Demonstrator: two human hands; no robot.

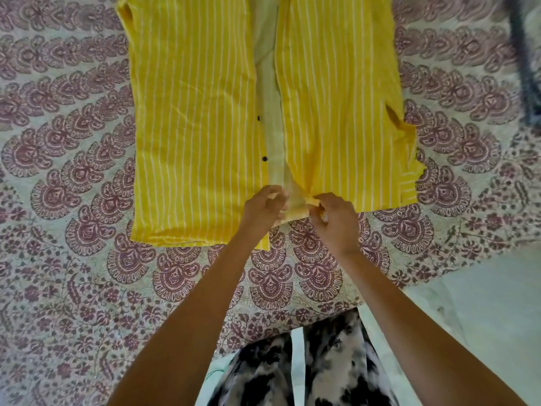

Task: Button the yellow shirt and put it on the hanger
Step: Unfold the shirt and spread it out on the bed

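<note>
The yellow shirt with thin white stripes is lying flat on a bed, spread over a cover printed with dark red ornaments. Its two front halves are lying apart, and a pale strip of the inner side is showing between them. Two dark buttons are sitting on the inner edge of the left half, one beyond the other, both undone.

At the near end of the opening, the left hand is pinching the edge of the left half, with its fingers curled close together on the cloth. The right hand is gripping the edge of the right half, which is bunching into a small fold under its fingers. The two hands are staying just beside each other, and they are covering this part of the edges, so I cannot tell if a button is there.

At the far right a dark blurred thing is lying on the cover, well apart from the shirt. Below, black and white trousers are standing against the bed edge, beside the pale floor.
</note>
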